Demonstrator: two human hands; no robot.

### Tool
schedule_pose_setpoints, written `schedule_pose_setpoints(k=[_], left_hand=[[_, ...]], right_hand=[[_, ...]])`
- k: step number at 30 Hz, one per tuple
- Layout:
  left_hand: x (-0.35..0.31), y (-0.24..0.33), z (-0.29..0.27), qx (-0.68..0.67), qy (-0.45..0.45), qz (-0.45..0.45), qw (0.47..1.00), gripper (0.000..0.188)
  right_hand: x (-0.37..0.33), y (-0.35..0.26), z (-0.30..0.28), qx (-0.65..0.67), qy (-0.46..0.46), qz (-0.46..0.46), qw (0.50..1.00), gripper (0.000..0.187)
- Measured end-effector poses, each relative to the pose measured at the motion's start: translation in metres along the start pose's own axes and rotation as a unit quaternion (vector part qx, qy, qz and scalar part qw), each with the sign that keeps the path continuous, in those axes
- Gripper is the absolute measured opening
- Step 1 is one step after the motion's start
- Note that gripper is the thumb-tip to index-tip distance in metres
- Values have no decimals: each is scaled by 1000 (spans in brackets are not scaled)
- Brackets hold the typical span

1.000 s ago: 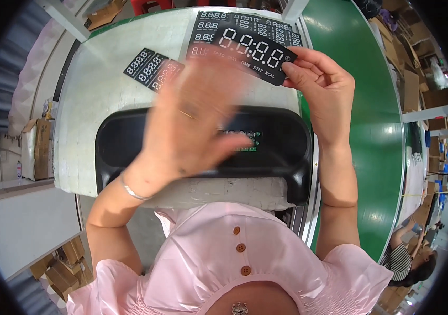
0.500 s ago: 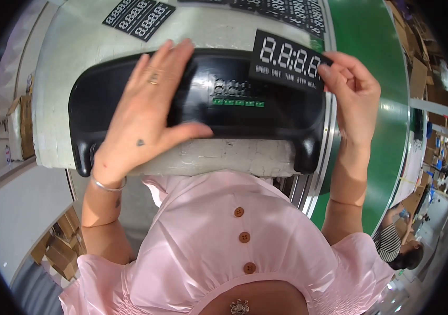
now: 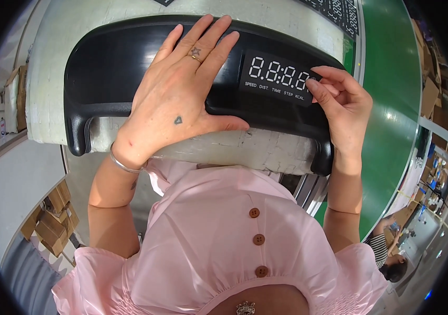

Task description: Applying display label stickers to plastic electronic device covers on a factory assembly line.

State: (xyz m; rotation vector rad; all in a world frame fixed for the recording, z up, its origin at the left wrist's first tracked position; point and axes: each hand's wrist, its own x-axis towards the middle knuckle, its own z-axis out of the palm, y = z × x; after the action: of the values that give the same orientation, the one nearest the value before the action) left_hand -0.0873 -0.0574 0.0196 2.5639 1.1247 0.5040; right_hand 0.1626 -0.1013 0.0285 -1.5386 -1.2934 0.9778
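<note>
left hand (image 3: 179,100) lying flat and open on the glossy curved black console (image 3: 108,63), right hand (image 3: 339,107) pinching the display sticker (image 3: 279,79) edge just beside it, worn white table (image 3: 250,149) edge showing under both wrists

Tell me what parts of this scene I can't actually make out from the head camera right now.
- Middle of the black console housing: covered by the flat left hand.
- Right end of the display overlay: hidden under the right hand fingertips.
- Spare display overlays on the table: cut off by the top edge.
- Person at lower right: small, warped at the fisheye rim.
</note>
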Motion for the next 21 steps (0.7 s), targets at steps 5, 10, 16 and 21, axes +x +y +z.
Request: schedule_pose_setpoints(k=[5, 10, 16, 21], left_hand=[[0, -1, 1, -5, 5, -1, 1000, 101], [-2, -1, 2, -15, 15, -1, 1000, 101], [-2, 0, 2, -16, 16, -3, 1000, 101], [3, 9, -1, 1, 28, 1, 1000, 101]], right_hand=[[1, 2, 2, -5, 4, -6, 1000, 21], [1, 4, 1, -10, -2, -6, 1000, 21], [0, 4, 0, -15, 0, -3, 1000, 21], [0, 5, 0, -15, 1, -3, 1000, 21]])
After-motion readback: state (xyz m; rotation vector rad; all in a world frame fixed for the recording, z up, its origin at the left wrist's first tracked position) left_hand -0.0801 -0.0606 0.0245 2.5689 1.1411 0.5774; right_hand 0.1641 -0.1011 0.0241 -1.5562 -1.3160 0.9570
